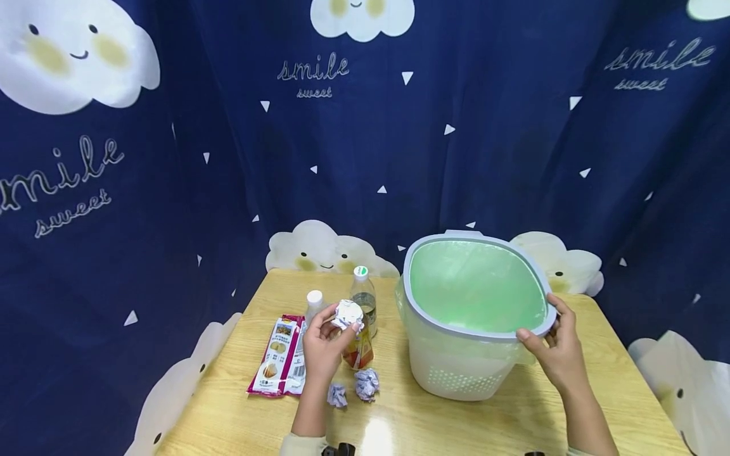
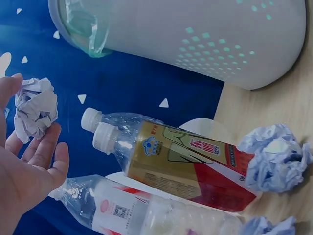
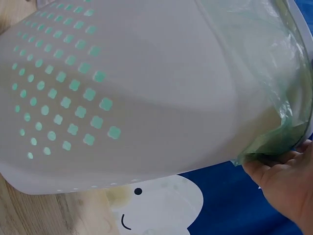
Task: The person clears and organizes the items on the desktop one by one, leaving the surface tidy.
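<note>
A crumpled paper ball (image 1: pixel 348 314) is held between the thumb and fingers of my left hand (image 1: pixel 324 345), above the table and left of the bin. My right hand (image 1: pixel 556 351) grips the rim of a white trash bin (image 1: pixel 464 373) at its right front corner. Green bag film (image 3: pixel 274 132) lines the bin and folds out over its rim. In the left wrist view, the paper ball (image 2: pixel 36 107) sits at my fingertips. Two more crumpled paper balls (image 1: pixel 367 384) lie on the table below my left hand.
Plastic bottles stand behind my left hand: one with a green-marked cap (image 1: pixel 363 294), one with a gold-and-red label (image 2: pixel 171 161), and a clear one (image 2: pixel 117 205). A snack wrapper (image 1: pixel 274 361) lies left on the wooden table (image 1: pixel 228 418). A blue curtain (image 1: pixel 353 145) hangs behind.
</note>
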